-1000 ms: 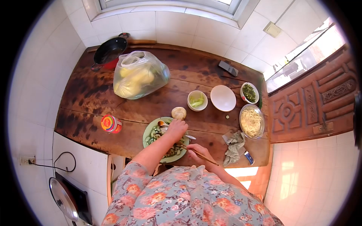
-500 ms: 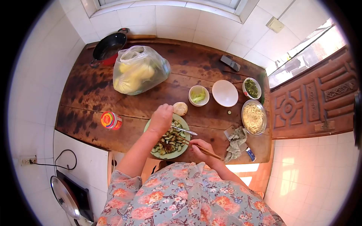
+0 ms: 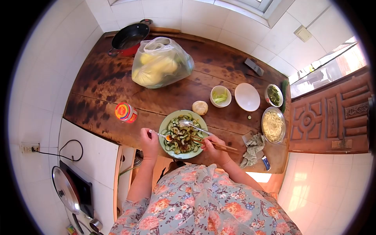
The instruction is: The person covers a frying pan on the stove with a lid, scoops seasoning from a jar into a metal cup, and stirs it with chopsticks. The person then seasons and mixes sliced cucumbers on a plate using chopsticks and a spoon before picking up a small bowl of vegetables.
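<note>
A pale green bowl of sliced, browned green vegetables stands near the table's front edge. At its left rim, my left hand is closed on the handle of a small spoon, whose bowl looks orange and lies over the food. Wrapped round wooden chopsticks is my right hand, with their tips among the slices. A larger metal spoon rests in the bowl, its handle across the right rim. Just behind sits a round pale object, its kind unclear.
On the left are a red-labelled jar, a plastic bag of yellow things and a black pan. To the right lie two small bowls, a white plate, noodles, a cloth and a knife.
My left hand has come back from above the bowl to its left rim, where the small spoon now shows. My right hand keeps the chopsticks in the food. The whole view has shifted.
</note>
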Action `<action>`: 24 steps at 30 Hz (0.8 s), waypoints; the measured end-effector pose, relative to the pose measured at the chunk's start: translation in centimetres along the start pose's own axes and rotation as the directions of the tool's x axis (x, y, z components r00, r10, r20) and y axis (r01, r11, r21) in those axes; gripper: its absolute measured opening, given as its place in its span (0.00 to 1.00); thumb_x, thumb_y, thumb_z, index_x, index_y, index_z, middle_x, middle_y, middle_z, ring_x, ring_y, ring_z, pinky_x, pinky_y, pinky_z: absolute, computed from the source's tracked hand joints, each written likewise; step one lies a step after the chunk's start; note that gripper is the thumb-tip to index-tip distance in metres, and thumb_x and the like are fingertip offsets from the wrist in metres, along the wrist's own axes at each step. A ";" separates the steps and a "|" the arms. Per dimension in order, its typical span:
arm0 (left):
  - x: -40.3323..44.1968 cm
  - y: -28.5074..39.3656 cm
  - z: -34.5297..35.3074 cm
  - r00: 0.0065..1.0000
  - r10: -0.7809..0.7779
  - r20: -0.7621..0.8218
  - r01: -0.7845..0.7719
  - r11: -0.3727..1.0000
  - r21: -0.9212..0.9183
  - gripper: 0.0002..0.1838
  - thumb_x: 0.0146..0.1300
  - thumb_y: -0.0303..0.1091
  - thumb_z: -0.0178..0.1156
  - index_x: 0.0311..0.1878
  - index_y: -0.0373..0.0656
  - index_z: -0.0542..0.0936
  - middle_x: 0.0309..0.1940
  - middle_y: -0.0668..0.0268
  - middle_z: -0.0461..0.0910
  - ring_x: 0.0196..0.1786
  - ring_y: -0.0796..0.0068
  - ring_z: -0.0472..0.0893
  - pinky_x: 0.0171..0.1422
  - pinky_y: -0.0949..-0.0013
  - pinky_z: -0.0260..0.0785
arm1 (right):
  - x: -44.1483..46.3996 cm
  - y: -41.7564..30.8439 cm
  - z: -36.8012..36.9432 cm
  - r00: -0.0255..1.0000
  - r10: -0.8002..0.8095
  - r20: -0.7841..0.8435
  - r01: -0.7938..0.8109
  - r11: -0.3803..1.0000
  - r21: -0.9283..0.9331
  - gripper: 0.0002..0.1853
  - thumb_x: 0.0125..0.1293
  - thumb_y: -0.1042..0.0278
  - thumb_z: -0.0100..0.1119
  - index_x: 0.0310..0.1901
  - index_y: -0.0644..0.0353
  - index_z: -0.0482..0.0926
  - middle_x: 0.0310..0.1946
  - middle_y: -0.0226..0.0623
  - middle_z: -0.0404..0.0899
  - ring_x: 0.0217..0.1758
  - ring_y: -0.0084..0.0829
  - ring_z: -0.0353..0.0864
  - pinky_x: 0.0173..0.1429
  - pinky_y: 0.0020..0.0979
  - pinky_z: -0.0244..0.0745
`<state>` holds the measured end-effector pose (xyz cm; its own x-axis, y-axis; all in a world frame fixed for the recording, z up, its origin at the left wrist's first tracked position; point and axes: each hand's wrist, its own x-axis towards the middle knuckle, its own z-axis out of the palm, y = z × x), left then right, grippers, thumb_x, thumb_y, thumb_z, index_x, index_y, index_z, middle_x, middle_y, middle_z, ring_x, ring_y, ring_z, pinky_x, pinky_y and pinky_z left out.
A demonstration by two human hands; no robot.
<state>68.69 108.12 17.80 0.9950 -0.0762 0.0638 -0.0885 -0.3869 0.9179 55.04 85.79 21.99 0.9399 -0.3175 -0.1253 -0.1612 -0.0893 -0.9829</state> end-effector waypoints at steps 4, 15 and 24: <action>-1.1 1.7 -0.3 0.982 -0.179 0.051 0.185 0.972 -0.142 0.05 0.58 0.23 0.48 0.32 0.40 0.62 0.22 0.67 0.68 0.19 0.81 0.71 0.22 0.78 0.64 | 0.1 -0.9 1.1 0.997 -0.065 0.034 0.064 0.997 0.037 0.07 0.63 0.70 0.49 0.36 0.65 0.72 0.27 0.34 0.76 0.29 0.21 0.78 0.33 0.21 0.74; -2.7 1.3 -0.6 0.937 -0.338 0.092 0.350 0.900 -0.258 0.06 0.54 0.22 0.48 0.29 0.41 0.61 0.17 0.66 0.68 0.14 0.80 0.68 0.16 0.78 0.59 | 0.1 0.3 3.0 0.984 -0.068 0.165 0.060 0.997 0.055 0.07 0.62 0.70 0.49 0.37 0.63 0.73 0.28 0.33 0.76 0.31 0.21 0.76 0.36 0.22 0.72; -3.1 1.7 -0.6 0.932 -0.347 0.102 0.361 0.911 -0.200 0.08 0.53 0.22 0.50 0.27 0.42 0.61 0.17 0.67 0.65 0.13 0.79 0.67 0.15 0.76 0.59 | -0.4 -0.4 2.9 0.965 -0.174 0.196 0.195 0.976 -0.093 0.06 0.60 0.71 0.51 0.36 0.64 0.74 0.28 0.38 0.75 0.31 0.28 0.76 0.36 0.27 0.71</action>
<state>65.50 108.30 19.38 0.9538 -0.0303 -0.2990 0.2877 -0.1958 0.9375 55.61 88.66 22.02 0.9941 -0.1058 0.0233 -0.0025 -0.2372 -0.9715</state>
